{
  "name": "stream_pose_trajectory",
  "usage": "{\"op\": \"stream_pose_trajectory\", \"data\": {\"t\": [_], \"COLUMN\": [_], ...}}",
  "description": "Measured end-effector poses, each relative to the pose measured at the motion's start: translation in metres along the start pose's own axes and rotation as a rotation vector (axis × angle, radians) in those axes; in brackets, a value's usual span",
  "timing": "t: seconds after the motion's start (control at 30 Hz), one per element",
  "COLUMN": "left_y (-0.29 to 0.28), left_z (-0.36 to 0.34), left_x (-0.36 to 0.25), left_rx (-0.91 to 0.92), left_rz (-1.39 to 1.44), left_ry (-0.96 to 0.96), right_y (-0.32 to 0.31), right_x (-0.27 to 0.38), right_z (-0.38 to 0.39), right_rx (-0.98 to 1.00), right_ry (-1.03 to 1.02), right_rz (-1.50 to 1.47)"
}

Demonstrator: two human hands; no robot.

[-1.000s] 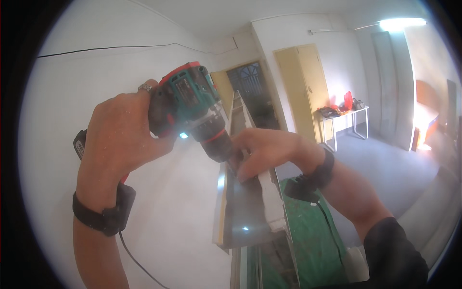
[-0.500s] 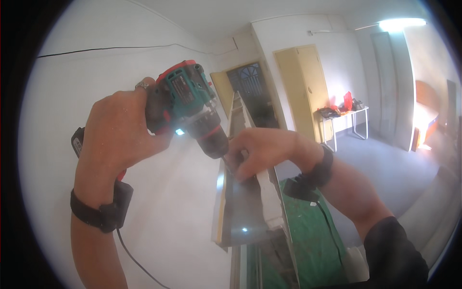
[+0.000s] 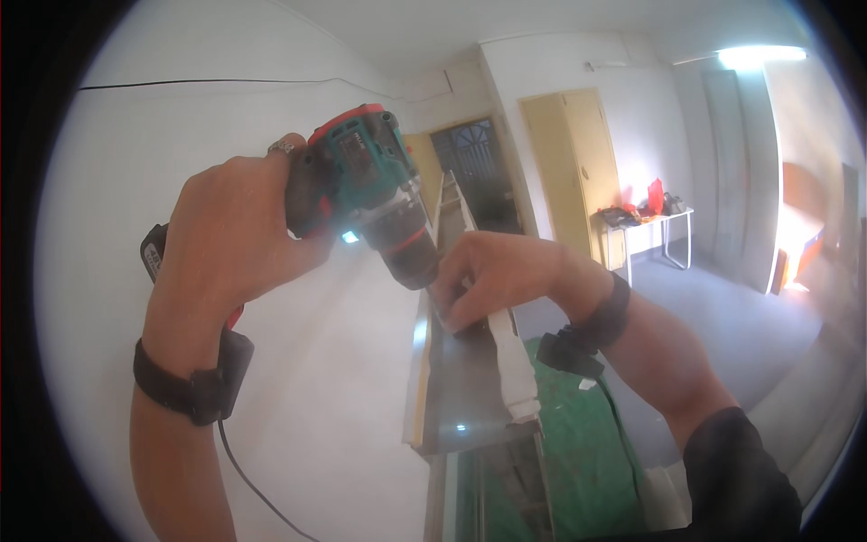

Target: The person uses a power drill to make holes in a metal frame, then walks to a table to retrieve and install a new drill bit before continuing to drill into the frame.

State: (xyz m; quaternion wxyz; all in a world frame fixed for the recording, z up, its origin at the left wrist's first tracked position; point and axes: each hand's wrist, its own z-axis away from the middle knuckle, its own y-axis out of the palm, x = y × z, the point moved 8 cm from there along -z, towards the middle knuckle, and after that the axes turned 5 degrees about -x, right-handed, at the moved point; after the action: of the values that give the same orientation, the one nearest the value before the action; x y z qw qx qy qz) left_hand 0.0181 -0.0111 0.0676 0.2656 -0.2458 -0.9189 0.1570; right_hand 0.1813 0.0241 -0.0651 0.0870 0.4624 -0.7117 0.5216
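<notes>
My left hand (image 3: 237, 221) is wrapped round the grip of a teal, red and black cordless drill (image 3: 361, 167), its lamp lit. The drill's black chuck (image 3: 411, 257) tilts down to the right. Just off the chuck's tip, my right hand (image 3: 495, 278) has its thumb and fingers drawn together in a pinch. What those fingers hold is hidden behind them. Beneath both hands runs a long dark panel (image 3: 461, 384) with a pale, uneven strip (image 3: 513, 361) along its right side. A small bright reflection shows on the panel.
White wall (image 3: 307, 379) stands close on the left. Green sheeting (image 3: 591, 452) lies below, right of the panel. Cords hang from dark straps on both wrists. Farther off are a yellowish cabinet (image 3: 578, 163), a white-legged table (image 3: 675, 215) with objects on it, and a dark barred doorway (image 3: 465, 154).
The drill and my left hand have shifted slightly right and up in the picture. The right fingers have come closer to the chuck, and the thin piece between them is now hidden.
</notes>
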Motion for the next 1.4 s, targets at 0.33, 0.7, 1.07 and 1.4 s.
{"op": "stream_pose_trajectory", "data": {"t": [0.33,0.7,1.07,1.4], "left_y": [0.005,-0.018,0.005,0.019], "left_z": [0.0,-0.005,0.013,0.031], "left_x": [0.011,0.022,-0.009,-0.013], "left_rx": [-0.055,-0.187,0.034,0.041], "left_rz": [-0.044,-0.005,0.057,0.061], "left_ry": [0.0,0.0,-0.024,-0.011], "right_y": [0.002,-0.018,-0.013,0.009], "right_x": [0.0,-0.012,-0.03,-0.032], "right_z": [-0.006,-0.002,0.011,0.017], "right_rx": [0.012,-0.154,-0.51,-0.444], "right_ry": [-0.01,-0.196,-0.068,-0.077], "right_rz": [0.046,-0.135,-0.612,-0.524]}}
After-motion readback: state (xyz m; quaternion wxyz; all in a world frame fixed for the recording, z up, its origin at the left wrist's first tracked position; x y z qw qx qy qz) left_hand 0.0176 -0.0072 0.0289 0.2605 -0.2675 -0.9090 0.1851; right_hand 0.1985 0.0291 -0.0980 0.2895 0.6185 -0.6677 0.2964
